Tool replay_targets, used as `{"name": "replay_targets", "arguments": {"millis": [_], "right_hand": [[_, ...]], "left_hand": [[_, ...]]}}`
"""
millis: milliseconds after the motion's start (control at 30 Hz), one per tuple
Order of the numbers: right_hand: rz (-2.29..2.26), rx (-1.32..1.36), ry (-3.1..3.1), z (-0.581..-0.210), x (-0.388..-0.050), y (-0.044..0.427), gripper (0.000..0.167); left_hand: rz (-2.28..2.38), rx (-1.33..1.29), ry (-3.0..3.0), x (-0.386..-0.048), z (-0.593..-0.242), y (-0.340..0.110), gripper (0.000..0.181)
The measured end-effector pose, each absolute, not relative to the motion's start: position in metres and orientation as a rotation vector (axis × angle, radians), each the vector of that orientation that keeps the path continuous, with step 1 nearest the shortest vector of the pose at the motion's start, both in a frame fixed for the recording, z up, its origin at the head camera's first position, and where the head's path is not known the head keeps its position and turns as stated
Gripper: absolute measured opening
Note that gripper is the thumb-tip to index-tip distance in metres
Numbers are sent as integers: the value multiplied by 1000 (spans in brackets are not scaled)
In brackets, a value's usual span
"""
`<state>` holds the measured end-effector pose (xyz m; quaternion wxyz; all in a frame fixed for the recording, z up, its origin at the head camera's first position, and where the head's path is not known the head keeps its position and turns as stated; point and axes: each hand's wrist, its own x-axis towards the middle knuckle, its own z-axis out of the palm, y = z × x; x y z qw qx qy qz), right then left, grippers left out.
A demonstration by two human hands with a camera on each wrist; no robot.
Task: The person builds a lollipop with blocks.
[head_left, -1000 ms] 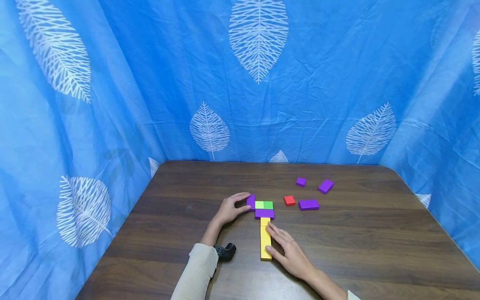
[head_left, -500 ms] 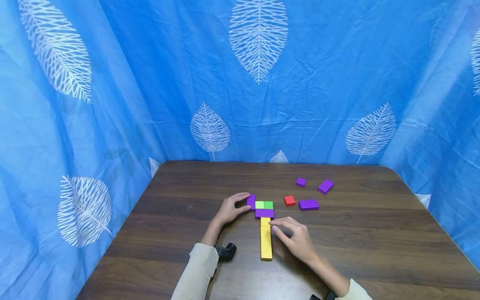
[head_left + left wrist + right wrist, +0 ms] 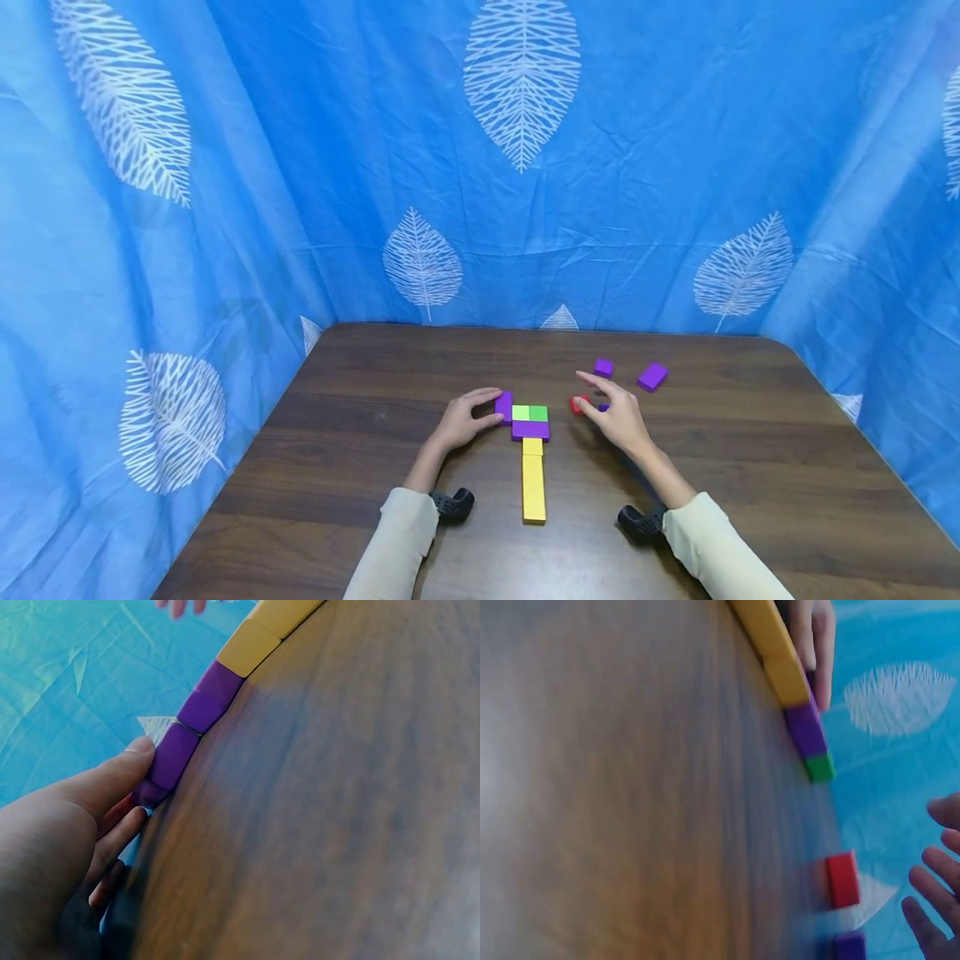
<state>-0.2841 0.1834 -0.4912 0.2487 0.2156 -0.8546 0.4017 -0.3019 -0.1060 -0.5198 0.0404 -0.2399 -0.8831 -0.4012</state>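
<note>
In the head view, my left hand holds an upright-lying purple block between thumb and fingers, against the left side of a joined group. That group has a light green block, a green block, a wide purple block, a short yellow block and a long yellow block. The left wrist view shows the thumb pressed on the held purple block. My right hand, fingers spread, hovers by a red block; the right wrist view shows them apart. It mostly hides another purple block.
Behind the right hand lie a small purple block and a larger purple block. The wooden table meets a blue curtain with white leaf prints at its back and sides.
My right hand has left the yellow blocks and moved right and away from me, over to the red block, its fingers spreading. The left hand keeps its place on the purple block.
</note>
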Motion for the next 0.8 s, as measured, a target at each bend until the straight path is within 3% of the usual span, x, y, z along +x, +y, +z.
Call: {"name": "replay_targets", "arguments": {"millis": [267,800], "right_hand": [[997,538,-2599,-502,-290,196,56],[879,560,-2739,-506,-297,195,42]], "left_hand": [[-1250,-711,-2739,-299,-520,-103,47],[-1245,-693,-2724,-301,-518,-105,46]]}}
